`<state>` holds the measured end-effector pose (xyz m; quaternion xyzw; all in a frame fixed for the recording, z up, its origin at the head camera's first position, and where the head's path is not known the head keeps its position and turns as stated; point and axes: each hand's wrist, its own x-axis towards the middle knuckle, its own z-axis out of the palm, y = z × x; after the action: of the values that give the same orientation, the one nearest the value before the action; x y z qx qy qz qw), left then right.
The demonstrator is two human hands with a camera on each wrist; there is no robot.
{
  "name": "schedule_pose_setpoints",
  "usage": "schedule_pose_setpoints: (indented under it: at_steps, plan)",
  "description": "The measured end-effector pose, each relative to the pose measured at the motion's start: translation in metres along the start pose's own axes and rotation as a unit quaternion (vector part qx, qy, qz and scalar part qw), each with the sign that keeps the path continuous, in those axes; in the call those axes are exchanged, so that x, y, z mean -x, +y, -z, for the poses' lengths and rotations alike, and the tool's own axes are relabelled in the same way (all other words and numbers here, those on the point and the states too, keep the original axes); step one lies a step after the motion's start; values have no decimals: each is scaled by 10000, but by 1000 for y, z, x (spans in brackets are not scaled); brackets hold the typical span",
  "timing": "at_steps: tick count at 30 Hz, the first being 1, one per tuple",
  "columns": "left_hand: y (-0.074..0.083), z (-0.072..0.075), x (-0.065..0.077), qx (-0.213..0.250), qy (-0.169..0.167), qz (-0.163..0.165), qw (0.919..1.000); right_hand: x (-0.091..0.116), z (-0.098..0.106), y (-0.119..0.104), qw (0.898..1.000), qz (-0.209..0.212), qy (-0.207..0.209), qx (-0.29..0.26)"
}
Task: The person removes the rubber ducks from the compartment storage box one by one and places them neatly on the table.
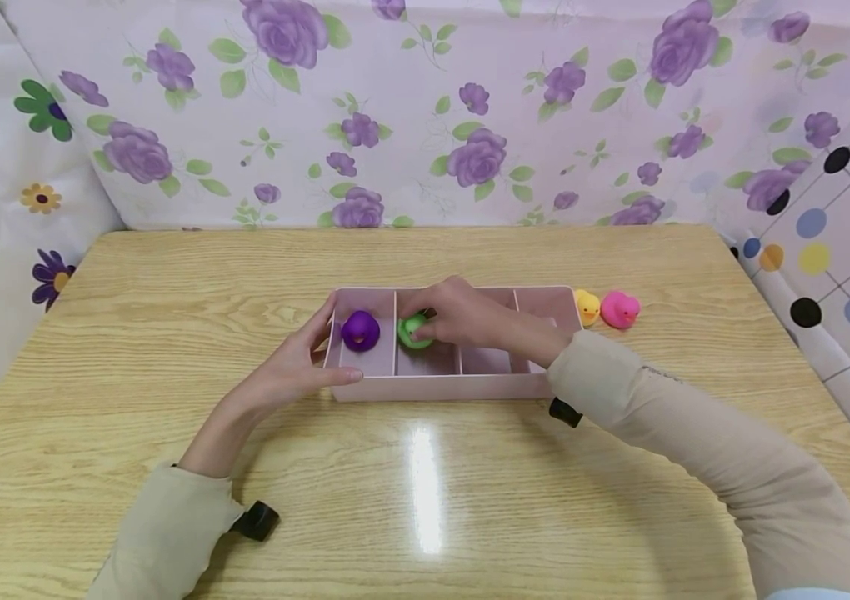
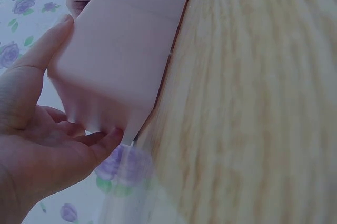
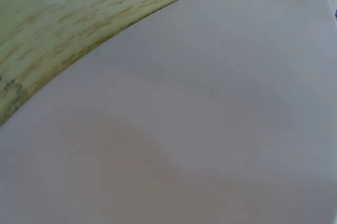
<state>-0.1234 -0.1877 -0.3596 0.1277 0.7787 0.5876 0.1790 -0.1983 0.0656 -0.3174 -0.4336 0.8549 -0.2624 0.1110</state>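
Observation:
A long pale pink divided box (image 1: 440, 388) stands on the wooden table. My left hand (image 1: 293, 367) grips its left end, thumb on the front rim and fingers round the end wall; the left wrist view shows those fingers (image 2: 113, 139) against the box wall (image 2: 121, 40). In the leftmost compartment sits a purple toy duck (image 1: 361, 331). My right hand (image 1: 462, 312) reaches into the second compartment from the left and pinches a green toy duck (image 1: 412, 332), partly hidden by the fingers. The box's outer wall (image 3: 210, 77) fills most of the right wrist view.
Just beyond the box's right end are a yellow toy duck (image 1: 587, 307), partly hidden by the box, and a bright pink toy duck (image 1: 621, 309). A flowered cloth (image 1: 410, 117) hangs behind the table (image 1: 192, 300). My right forearm (image 1: 695, 425) crosses the box's right part.

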Motion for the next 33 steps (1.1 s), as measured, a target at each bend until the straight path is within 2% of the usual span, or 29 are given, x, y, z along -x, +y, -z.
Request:
schedule_pose_setpoints:
  at_steps: [4,10,21,26,33]
  plan:
    - [0,0,0,-35,19,-12,10000,3,2,-1,9998,175,128,-38]
    - [0,0,-1,-48,32,-3,10000,8,7,-4,9994,224,274,8]
    - [0,0,-1,7,49,3,10000,16,9,-9,9978,-253,343,-506]
    - [0,0,-1,-17,65,-77,9999,21,9,-12,9963,-299,497,-638]
    - [0,0,-1,-107,59,-19,9999,29,13,-14,9955,-302,446,-779]
